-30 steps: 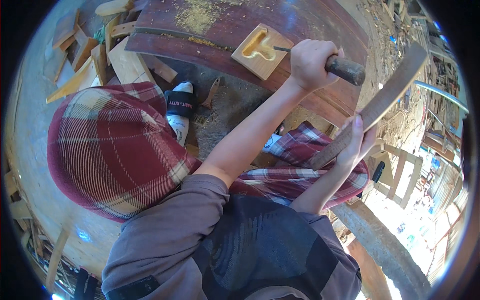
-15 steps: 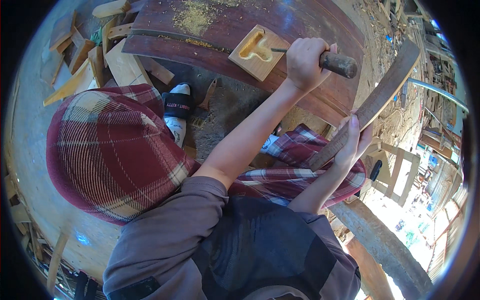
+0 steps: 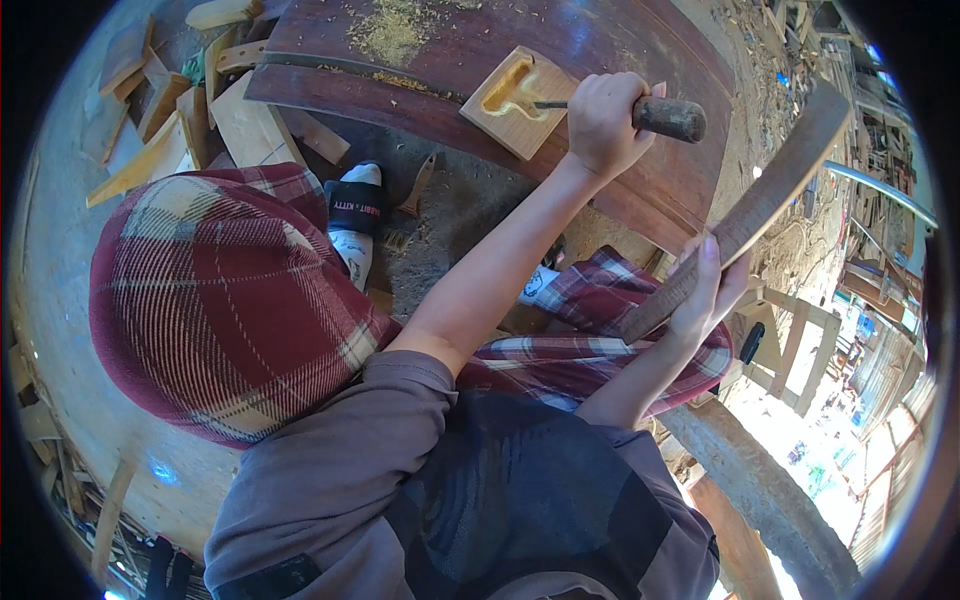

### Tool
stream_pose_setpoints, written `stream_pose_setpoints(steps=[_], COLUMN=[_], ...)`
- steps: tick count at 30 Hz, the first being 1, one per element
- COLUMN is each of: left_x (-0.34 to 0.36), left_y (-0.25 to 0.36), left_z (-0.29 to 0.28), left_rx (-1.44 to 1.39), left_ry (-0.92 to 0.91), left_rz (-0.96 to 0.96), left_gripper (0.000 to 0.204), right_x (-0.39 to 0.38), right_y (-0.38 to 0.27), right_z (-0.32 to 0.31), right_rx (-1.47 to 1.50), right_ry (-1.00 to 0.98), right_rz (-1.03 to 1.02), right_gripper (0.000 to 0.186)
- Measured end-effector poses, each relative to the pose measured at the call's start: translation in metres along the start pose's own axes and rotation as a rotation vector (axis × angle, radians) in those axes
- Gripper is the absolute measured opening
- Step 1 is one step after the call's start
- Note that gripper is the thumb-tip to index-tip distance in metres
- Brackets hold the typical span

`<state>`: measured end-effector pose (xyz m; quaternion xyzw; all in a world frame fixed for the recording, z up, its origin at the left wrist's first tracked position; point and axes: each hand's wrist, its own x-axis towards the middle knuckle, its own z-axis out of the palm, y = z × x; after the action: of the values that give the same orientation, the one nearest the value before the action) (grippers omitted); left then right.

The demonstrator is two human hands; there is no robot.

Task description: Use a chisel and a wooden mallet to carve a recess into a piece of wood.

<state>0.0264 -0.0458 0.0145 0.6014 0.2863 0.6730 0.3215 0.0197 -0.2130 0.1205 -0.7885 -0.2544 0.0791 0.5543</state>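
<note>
My left hand point(image 3: 608, 122) is wrapped around a chisel point(image 3: 676, 119), whose round wooden handle sticks out to the right of the fist. Its thin metal blade points left, with the tip at the edge of a carved hollow in a pale wooden block point(image 3: 534, 133). That hollow is curved, with a branching outline. Closed around the lower part of a long, slightly curved wooden bar point(image 3: 762, 205) is my right hand point(image 3: 703, 288). The bar slants up to the right, apart from the chisel handle.
The block lies on a dark reddish plank bench point(image 3: 650, 60) with sawdust point(image 3: 392, 32) on it. Wood offcuts point(image 3: 250, 125) pile up at the left. A brush point(image 3: 418, 188) is on the ground near my sandalled foot point(image 3: 358, 205). A curved metal rod point(image 3: 880, 188) stands at the right.
The bar's upper end has swung slightly outward to the right, away from the chisel. The chisel handle has shifted a little left and up. Both hands keep their grip.
</note>
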Motion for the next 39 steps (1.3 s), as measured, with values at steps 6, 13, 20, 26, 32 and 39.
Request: stream_pose_setpoints(steps=[6, 13, 20, 26, 32, 39], left_x=[0.004, 0.004, 0.003, -0.002, -0.004, -0.008], left_y=[0.007, 0.004, -0.003, 0.001, -0.002, 0.004], left_z=[0.003, 0.004, 0.002, 0.006, 0.004, 0.003], left_rx=[-0.031, -0.047, -0.033, -0.046, -0.018, -0.005], left_ry=[0.022, 0.025, -0.005, -0.064, -0.098, -0.126], left_rz=[0.039, 0.039, 0.06, 0.098, 0.115, 0.132], left_gripper=[0.026, 0.025, 0.025, 0.025, 0.025, 0.025], right_x=[0.0, -0.001, -0.003, -0.003, 0.005, 0.0], right_y=[-0.005, -0.002, 0.001, -0.007, 0.003, 0.007], right_z=[-0.005, -0.003, -0.001, 0.003, 0.016, 0.011], right_rx=[0.088, 0.013, 0.017, 0.218, -0.528, -0.523], right_ry=[-0.083, -0.021, -0.047, -0.049, -0.011, 0.041], right_rz=[-0.034, -0.024, 0.002, -0.276, -0.387, -0.18], right_gripper=[0.031, 0.031, 0.035, 0.047, 0.058, 0.056])
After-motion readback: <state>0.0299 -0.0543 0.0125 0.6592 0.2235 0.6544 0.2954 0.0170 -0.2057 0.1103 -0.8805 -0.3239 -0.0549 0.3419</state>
